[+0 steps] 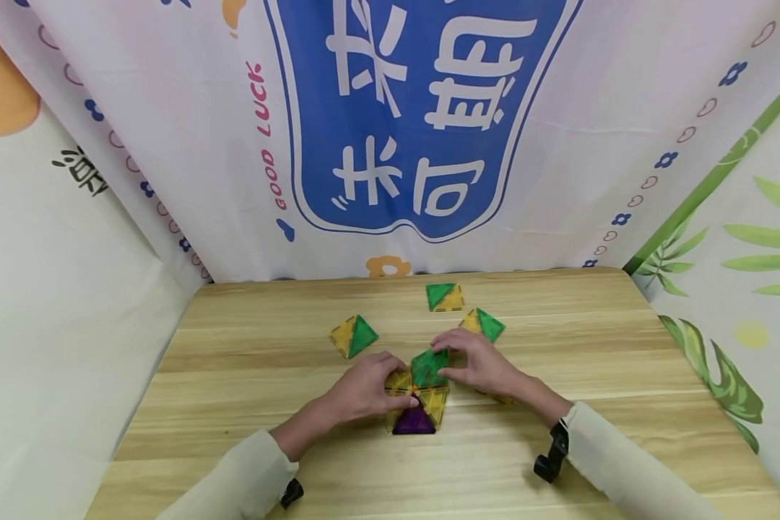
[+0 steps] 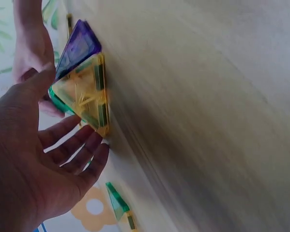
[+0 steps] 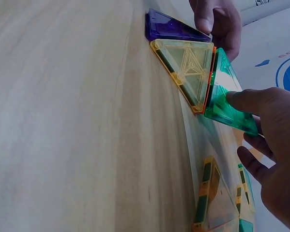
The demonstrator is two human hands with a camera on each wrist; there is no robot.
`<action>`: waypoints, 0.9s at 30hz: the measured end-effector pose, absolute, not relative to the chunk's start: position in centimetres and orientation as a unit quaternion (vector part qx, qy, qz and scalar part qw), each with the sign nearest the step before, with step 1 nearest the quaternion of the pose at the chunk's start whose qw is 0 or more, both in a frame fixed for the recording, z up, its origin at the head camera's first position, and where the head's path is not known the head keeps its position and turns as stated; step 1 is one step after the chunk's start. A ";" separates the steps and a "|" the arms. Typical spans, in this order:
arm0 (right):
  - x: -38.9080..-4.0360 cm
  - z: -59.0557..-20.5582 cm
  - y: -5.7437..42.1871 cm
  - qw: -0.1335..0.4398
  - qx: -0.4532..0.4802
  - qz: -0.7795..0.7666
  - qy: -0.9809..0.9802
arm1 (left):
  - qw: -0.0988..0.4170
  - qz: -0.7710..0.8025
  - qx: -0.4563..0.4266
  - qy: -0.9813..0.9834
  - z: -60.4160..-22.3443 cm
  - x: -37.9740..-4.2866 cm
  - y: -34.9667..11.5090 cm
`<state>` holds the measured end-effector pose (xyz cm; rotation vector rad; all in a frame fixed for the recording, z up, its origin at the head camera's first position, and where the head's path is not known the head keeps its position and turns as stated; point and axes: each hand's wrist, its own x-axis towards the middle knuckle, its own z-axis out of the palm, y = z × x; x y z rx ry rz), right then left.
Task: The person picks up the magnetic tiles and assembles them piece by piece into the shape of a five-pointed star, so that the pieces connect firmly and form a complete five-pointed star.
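Several translucent magnetic tiles stand together as a small structure in the middle of the table. Its purple triangular tile (image 1: 414,419) faces the near side, flanked by yellow triangular tiles (image 3: 188,70). My left hand (image 1: 362,390) holds the structure from the left, thumb near the top of the purple tile and fingers round a yellow side tile (image 2: 86,89). With thumb and fingers, my right hand (image 1: 477,365) pinches a green tile (image 3: 227,104) at the structure's far right side. The green tile's edge lies right along a yellow tile's edge.
Green-and-yellow tile pairs lie farther back on the wooden table (image 1: 247,397): one pair (image 1: 362,335) at left, another (image 1: 439,295) near the back edge, a third (image 1: 492,326) behind my right hand. Another yellow tile (image 1: 503,399) shows beneath my right forearm. A printed cloth (image 1: 234,180) hangs behind.
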<state>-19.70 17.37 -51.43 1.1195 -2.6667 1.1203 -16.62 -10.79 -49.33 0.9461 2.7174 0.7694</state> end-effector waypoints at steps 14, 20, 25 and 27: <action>-17.0 -51.8 17.4 0.071 0.362 0.358 -0.858 | 0.133 0.327 0.312 0.882 -49.4 -17.9 -13.3; -16.7 -51.1 16.7 0.063 0.364 0.336 -0.866 | 0.130 0.325 0.327 0.878 -49.4 -17.9 -14.1; -17.9 -50.0 15.6 0.032 0.356 0.347 -0.867 | 0.127 0.334 0.333 0.872 -49.2 -18.1 -14.7; -18.7 -49.5 15.1 0.017 0.346 0.354 -0.869 | 0.122 0.341 0.330 0.872 -49.0 -18.3 -15.0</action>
